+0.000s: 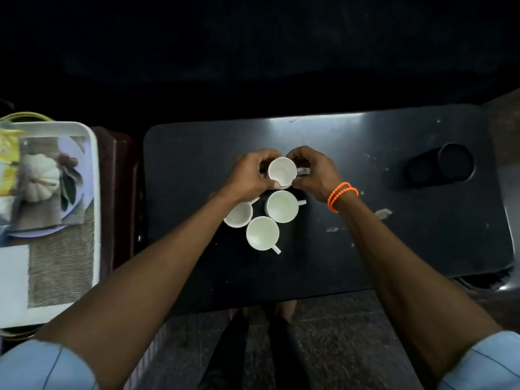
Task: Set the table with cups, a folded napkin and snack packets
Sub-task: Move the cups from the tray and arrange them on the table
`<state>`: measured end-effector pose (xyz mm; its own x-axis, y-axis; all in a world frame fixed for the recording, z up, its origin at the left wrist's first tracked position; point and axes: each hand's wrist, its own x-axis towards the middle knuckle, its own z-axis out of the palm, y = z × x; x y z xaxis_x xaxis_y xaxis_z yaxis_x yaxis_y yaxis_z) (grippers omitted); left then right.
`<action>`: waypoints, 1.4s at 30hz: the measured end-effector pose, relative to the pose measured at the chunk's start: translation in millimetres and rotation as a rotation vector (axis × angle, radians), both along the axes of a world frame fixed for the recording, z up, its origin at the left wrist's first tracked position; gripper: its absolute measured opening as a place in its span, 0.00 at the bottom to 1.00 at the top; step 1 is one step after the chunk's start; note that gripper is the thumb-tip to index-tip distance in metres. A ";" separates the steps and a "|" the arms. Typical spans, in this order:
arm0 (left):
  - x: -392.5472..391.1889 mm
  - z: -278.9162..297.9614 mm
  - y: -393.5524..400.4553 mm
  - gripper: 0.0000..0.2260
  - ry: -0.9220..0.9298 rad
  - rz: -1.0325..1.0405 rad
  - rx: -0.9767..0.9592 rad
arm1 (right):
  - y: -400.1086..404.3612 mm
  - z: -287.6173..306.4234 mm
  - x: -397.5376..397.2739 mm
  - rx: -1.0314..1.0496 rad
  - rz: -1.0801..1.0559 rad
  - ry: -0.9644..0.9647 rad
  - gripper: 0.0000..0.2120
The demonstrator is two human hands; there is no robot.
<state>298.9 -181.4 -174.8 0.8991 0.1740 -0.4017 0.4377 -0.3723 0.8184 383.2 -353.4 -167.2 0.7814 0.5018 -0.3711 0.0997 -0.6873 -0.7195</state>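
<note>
White porcelain gathers at the middle of the dark bench (365, 170): four cups, three standing close together nearer the person and a fourth cup (282, 170) at the far side of the cluster, caught between both hands. The left hand (250, 175) curls round its left wall, thumb at the near rim; the right hand (312, 171) wraps the other side, where the handle sticks out past the fingers. Two hands on one small cup suggests it is being steadied or turned so it sits in line with the rest. Whether its base touches the bench I cannot tell, the palms hide it. The left cup (239, 214) is partly under the left forearm. Snack packets (8, 161) and what may be the napkin wait on the white tray (92, 175) off to the left, cut by the frame edge and blurred. A dark cylinder (441, 164) lies on its side at the right of the bench, unclear in the gloom
</note>
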 end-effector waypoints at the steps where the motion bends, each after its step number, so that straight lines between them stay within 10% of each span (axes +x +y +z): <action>1: 1.6 0.0 -1.0 0.31 0.007 -0.026 0.008 | -3.5 -2.2 -1.7 0.004 -0.019 0.001 0.22; 14: -8.0 3.8 -15.4 0.28 0.053 -0.135 -0.033 | -33.9 -11.2 -39.7 0.098 -0.294 0.054 0.19; 21: -91.6 25.7 -53.4 0.09 -0.176 0.803 0.136 | -44.4 3.9 -109.1 0.023 -0.727 -0.309 0.11; 26: -147.3 21.7 -95.2 0.06 0.078 1.169 -0.009 | -23.8 4.2 -188.9 0.100 -0.785 -0.177 0.11; 32: -150.3 15.2 -113.7 0.11 0.200 1.251 -0.535 | -6.8 -2.3 -222.3 0.172 -0.723 -0.061 0.13; 42: -162.4 3.5 -120.1 0.27 0.201 1.024 -0.283 | -24.4 -10.2 -233.4 0.178 -0.771 0.154 0.19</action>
